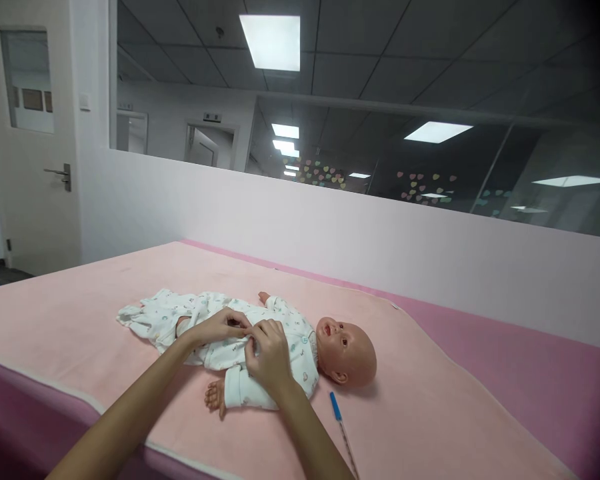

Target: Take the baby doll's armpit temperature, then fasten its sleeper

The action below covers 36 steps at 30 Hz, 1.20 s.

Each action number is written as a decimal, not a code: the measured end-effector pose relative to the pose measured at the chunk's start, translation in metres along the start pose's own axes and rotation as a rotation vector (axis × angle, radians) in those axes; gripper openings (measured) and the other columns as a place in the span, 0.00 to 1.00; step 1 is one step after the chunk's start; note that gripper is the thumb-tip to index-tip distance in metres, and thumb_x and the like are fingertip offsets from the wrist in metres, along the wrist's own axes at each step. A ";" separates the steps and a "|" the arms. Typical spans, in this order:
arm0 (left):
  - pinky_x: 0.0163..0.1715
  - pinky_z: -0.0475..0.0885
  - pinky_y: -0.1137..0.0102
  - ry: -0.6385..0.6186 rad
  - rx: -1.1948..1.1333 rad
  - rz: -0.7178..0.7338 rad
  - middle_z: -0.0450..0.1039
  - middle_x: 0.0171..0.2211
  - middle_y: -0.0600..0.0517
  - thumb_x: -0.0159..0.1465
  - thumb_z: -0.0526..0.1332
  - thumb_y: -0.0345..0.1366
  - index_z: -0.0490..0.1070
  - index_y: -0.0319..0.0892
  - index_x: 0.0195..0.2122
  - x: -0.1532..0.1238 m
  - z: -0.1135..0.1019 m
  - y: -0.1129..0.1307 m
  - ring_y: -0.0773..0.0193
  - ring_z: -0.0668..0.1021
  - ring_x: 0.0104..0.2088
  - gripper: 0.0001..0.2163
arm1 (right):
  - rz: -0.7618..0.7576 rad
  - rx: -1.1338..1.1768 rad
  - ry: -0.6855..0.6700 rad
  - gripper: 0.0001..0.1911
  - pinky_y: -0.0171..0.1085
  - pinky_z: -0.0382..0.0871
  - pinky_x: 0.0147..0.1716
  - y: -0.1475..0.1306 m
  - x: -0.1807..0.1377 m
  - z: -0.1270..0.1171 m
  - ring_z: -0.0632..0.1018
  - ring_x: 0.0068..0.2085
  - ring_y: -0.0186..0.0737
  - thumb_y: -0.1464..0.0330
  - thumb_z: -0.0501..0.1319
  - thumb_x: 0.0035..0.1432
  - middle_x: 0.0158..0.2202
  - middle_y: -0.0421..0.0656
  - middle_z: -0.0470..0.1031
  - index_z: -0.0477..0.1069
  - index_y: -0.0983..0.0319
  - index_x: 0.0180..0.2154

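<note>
A baby doll (347, 352) lies on its back, its head to the right, dressed in a white printed baby outfit (294, 333). Over the doll's belly my left hand (223, 327) and my right hand (270, 350) meet, fingertips almost touching. Both hands are closed in a pinch on the front of the outfit; the exact bit of cloth or fastener between the fingers is hidden. One doll hand (215, 396) sticks out of its sleeve towards me. Some of the doll's thigh shows at the outfit's open leg part, left of my hands.
A thin clear stick with a blue end (335, 405), perhaps a thermometer, lies near the doll's head. Beneath is a pink mat (430, 413) with a pale edge, on a darker pink surface (545, 350). Behind stand a white wall (305, 220) with a window and a door (35, 213).
</note>
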<state>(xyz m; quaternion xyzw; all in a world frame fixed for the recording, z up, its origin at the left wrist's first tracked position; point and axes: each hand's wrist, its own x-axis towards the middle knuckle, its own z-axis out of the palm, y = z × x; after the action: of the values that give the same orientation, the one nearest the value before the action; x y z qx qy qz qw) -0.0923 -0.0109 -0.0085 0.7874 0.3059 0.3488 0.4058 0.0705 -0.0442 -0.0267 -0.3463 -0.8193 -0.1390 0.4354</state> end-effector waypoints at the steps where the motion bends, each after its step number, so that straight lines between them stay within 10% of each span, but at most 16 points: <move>1: 0.32 0.65 0.73 -0.002 -0.003 0.000 0.72 0.29 0.50 0.54 0.60 0.40 0.74 0.38 0.33 0.000 0.000 -0.001 0.65 0.70 0.32 0.11 | 0.001 0.000 -0.006 0.11 0.37 0.57 0.33 0.000 0.000 0.000 0.64 0.32 0.37 0.78 0.51 0.46 0.26 0.41 0.64 0.68 0.62 0.30; 36: 0.33 0.66 0.72 0.064 0.015 -0.039 0.73 0.31 0.50 0.57 0.56 0.42 0.74 0.38 0.36 -0.004 0.004 0.011 0.64 0.71 0.32 0.13 | 0.025 0.013 0.040 0.10 0.37 0.58 0.37 -0.001 0.000 0.000 0.67 0.33 0.36 0.76 0.51 0.54 0.27 0.40 0.67 0.69 0.61 0.34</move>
<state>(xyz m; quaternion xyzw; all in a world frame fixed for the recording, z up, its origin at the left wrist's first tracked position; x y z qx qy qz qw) -0.0895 -0.0211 -0.0016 0.7727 0.3367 0.3637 0.3965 0.0700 -0.0451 -0.0267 -0.3507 -0.8069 -0.1353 0.4556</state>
